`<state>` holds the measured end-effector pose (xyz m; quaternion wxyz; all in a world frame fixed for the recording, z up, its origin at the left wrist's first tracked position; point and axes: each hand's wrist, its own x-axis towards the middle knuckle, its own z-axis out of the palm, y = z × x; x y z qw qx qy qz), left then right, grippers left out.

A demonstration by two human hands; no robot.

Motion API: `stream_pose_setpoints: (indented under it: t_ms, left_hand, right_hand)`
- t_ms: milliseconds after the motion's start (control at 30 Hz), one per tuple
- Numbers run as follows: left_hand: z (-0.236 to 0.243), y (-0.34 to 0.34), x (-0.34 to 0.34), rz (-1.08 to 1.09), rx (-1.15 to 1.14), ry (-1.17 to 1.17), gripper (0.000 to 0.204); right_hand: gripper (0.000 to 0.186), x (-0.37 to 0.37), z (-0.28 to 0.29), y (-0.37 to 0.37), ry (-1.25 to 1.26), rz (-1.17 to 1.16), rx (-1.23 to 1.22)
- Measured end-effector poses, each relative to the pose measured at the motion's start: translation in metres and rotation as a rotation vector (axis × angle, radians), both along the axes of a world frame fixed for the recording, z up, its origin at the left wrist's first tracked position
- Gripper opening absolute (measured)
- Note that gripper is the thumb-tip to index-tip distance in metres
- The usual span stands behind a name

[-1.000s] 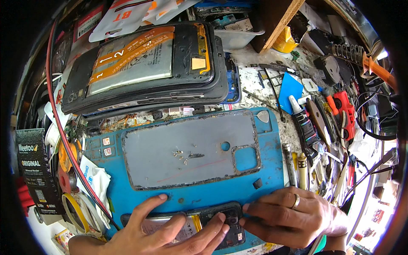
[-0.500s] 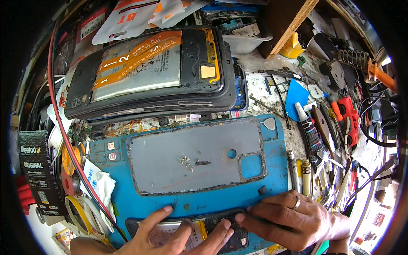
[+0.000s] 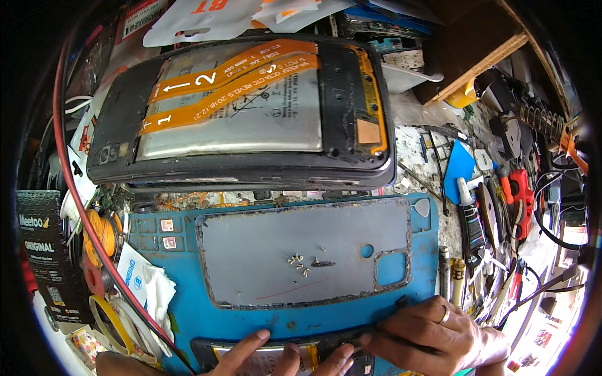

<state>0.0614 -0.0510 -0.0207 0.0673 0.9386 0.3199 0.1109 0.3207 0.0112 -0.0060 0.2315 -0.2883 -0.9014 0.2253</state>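
Note:
At the near edge of a blue work mat (image 3: 188,307) lies an opened phone (image 3: 329,346), its battery and a yellow strip exposed. My left hand (image 3: 276,360) rests over it with the fingers spread, fingertips on the phone; the lower picture edge cuts off the palm. My right hand (image 3: 433,335) is at the phone's upper right corner, thumb and fingers drawn together; whatever is between their tips is hidden. Beyond both hands sits a grey phone back cover (image 3: 251,250) with a camera cutout, and several tiny screws (image 3: 298,260) and a small dark piece (image 3: 323,264) on it.
A large stack of phone parts (image 3: 251,125) with orange flex cables rises behind the mat. A red cable (image 3: 88,213) crosses the left side. Pliers with red handles (image 3: 520,200), a bottle (image 3: 471,219) and other tools crowd the right. A black package (image 3: 41,250) stands left.
The whole view has shifted, so the mat and stack appear slightly lower or further right. Both hands stay on the phone in nearly the same pose.

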Motion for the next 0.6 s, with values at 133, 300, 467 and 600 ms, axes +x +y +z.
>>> stream_pose_setpoints:
  t_ms: [133,300,467,600]
  left_hand:
    - [0.0,-0.006,-0.002,-0.004,-0.051,0.01,0.076]
    - [0.004,-0.003,-0.009,-0.089,-0.055,0.087,0.076]
    - [0.006,-0.002,-0.009,-0.076,-0.085,0.074,0.075]
    - [0.006,-0.004,-0.008,-0.044,-0.092,0.036,0.073]
  right_hand:
    - [0.038,-0.002,-0.004,-0.002,0.017,-0.031,-0.008]
    - [0.039,-0.005,0.004,-0.001,-0.054,-0.036,-0.046]
    - [0.039,-0.005,0.006,0.001,-0.052,-0.027,-0.08]
    - [0.036,-0.004,0.0,0.0,0.016,-0.042,-0.025]
